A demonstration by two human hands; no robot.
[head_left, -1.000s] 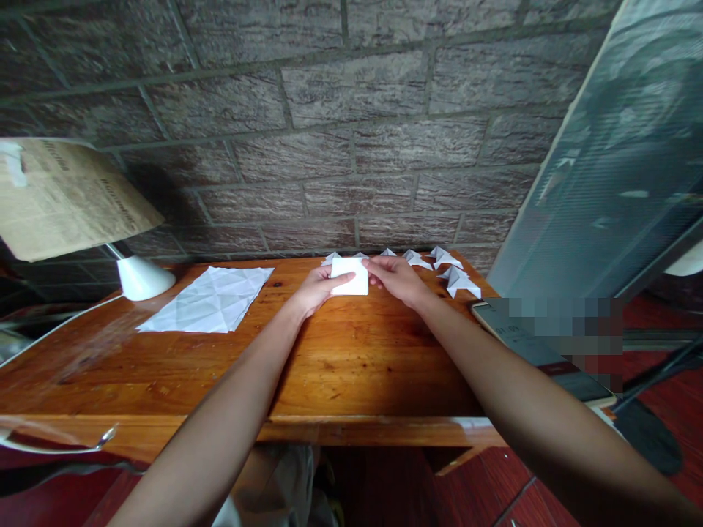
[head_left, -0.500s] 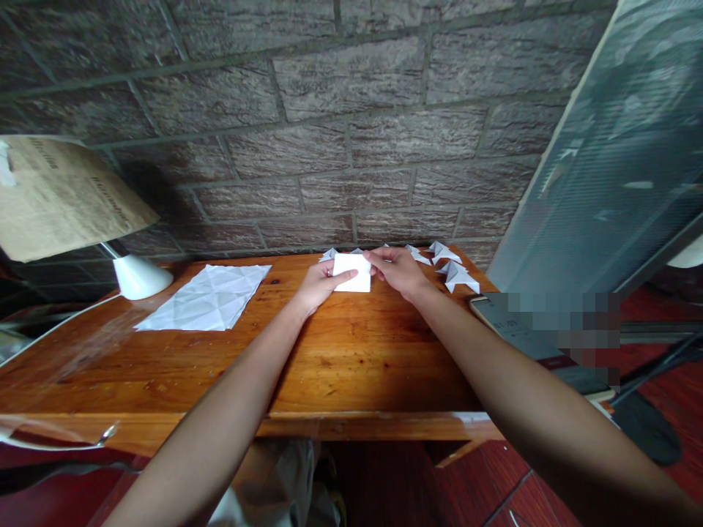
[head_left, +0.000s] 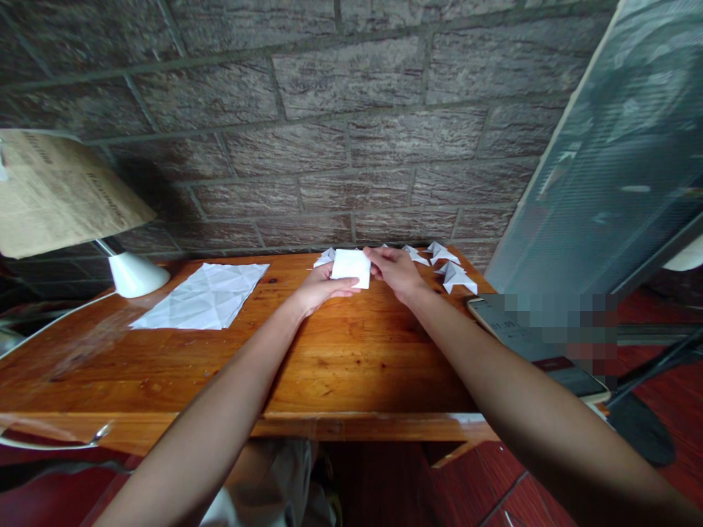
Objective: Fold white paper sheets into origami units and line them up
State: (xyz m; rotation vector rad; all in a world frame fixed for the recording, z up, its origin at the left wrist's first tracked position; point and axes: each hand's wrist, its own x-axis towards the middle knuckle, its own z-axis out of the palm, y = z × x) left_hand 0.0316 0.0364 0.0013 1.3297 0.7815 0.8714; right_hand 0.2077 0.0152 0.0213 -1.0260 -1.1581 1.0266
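A small white square of folded paper (head_left: 350,268) is held up between my two hands, above the far part of the wooden table (head_left: 351,359). My left hand (head_left: 320,288) grips it from the left, thumb lying along its lower edge and the other fingers mostly behind it. At the upper right corner, my right hand (head_left: 396,271) pinches the paper between thumb and fingers. Behind and to the right of my hands sit several folded white paper pieces (head_left: 457,277), pointed in shape. One more folded piece (head_left: 325,256) shows just behind my left hand.
Creased white sheets (head_left: 206,296) lie on the table's left side. Beyond them stands a lamp with a white base (head_left: 136,275) and brown paper shade (head_left: 66,194). A phone or tablet (head_left: 527,340) rests at the right edge. A stone-block wall (head_left: 351,146) rises behind.
My left thumb has slid down from the middle of the paper to its lower edge. My right hand keeps its pinch at the corner, and the view has shifted slightly.
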